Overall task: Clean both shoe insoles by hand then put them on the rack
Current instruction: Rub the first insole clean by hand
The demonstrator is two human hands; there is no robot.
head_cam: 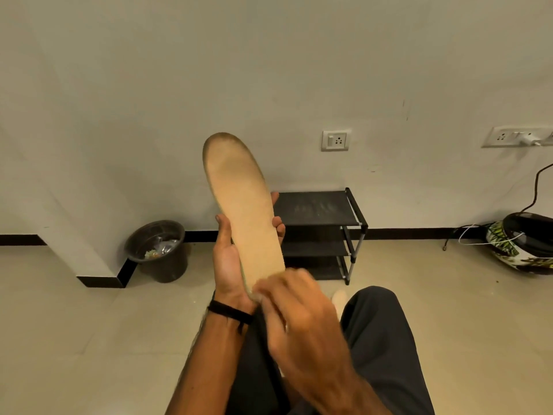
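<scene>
Nearest you, your right hand lies over the heel end of the insole, fingers blurred against its lower edge — whether they are spread flat to rub or pinching the edge cannot be told. Your dark trouser leg fills the lower frame beneath it. Beyond, a black three-tier rack stands against the wall, its top shelf bare; a dark bin sits to its left and a patterned helmet well apart to its right. Held upright between you and the rack, the insole shows its tan face, darkened around the toe rim. Your left hand grips it at mid-length, thumb on the near edge and fingertips curled round the far edge. A pale shape on the floor just past your knee may be the second insole — too little shows to be sure. Judged by its thinness, the insole should be light and flexible: support it along the middle as now, since a grip at one end alone would likely let it bend under rubbing.
</scene>
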